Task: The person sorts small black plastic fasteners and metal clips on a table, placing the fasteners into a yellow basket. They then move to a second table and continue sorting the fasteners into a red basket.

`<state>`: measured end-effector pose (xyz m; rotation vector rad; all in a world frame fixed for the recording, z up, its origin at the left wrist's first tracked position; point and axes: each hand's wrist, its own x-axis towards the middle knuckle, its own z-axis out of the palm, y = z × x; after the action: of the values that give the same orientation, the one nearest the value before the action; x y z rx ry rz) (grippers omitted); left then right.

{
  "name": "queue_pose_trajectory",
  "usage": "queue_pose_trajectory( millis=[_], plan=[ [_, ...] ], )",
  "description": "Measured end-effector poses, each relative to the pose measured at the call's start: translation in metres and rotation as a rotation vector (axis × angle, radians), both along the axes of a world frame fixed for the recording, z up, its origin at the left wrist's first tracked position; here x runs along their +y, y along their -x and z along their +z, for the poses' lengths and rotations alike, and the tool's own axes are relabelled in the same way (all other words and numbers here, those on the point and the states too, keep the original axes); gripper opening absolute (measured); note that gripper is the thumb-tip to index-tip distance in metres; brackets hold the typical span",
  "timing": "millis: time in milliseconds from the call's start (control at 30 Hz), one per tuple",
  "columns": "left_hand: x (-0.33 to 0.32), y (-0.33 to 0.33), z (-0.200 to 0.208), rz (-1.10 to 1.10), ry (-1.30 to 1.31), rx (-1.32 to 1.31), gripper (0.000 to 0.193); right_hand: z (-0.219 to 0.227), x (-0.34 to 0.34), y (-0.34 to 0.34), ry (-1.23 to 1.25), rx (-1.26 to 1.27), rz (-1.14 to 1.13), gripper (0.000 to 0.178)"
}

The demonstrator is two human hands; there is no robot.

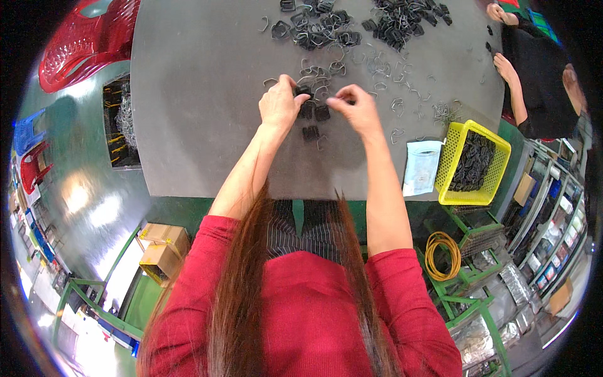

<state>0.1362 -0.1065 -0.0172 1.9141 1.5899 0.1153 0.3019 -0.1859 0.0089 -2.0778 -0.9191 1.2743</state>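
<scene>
My left hand [279, 105] is closed, its thumb and fingers pinching a small black plastic piece [303, 93] above the grey table. My right hand [357, 108] is just to the right of it, thumb and forefinger drawn together beside thin bent wire pieces; whatever they hold is too small to make out. Below the fingertips lie several more black plastic pieces, one black piece [310, 132] nearest me. Bent metal wire clips [318, 71] are scattered just beyond both hands.
Larger heaps of black pieces [402, 24] lie at the table's far side. A yellow basket [445, 166] of black parts and a blue-white packet [422, 168] sit at the right. A co-worker's hand [504, 66] reaches the table's right edge. Red chairs [91, 47] stand left.
</scene>
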Motion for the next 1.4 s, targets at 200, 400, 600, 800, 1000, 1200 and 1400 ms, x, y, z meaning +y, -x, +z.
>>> queue_pose_trajectory(
  millis=[200, 400, 600, 800, 1000, 1200, 1400],
  plan=[
    [0.027, 0.023, 0.005, 0.037, 0.305, -0.219, 0.03, -0.022, -0.013, 0.028, -0.111, -0.362, 0.176, 0.027],
    [0.05, 0.055, 0.022, 0.18, 0.569, -0.522, 0.022, -0.024, -0.033, 0.002, -0.075, 0.152, -0.147, 0.019],
    [0.05, 0.077, 0.036, 0.323, 0.85, -1.12, 0.013, -0.013, 0.003, 0.044, -0.105, -0.514, 0.178, 0.032],
    [0.022, 0.068, 0.016, 0.373, 0.796, -0.78, 0.027, -0.013, -0.004, 0.013, 0.0, 0.497, -0.025, 0.02],
    [-0.031, 0.034, 0.005, -0.066, 0.034, -0.1, 0.031, 0.009, -0.026, 0.009, -0.054, 0.661, -0.125, 0.014],
    [-0.005, 0.064, 0.008, 0.1, 0.653, -0.657, 0.022, -0.018, -0.038, 0.065, 0.016, -0.455, 0.307, 0.032],
    [-0.016, 0.009, 0.046, 0.165, 0.961, -0.88, 0.022, 0.007, -0.081, -0.009, -0.037, 0.402, -0.306, 0.018]
  ],
)
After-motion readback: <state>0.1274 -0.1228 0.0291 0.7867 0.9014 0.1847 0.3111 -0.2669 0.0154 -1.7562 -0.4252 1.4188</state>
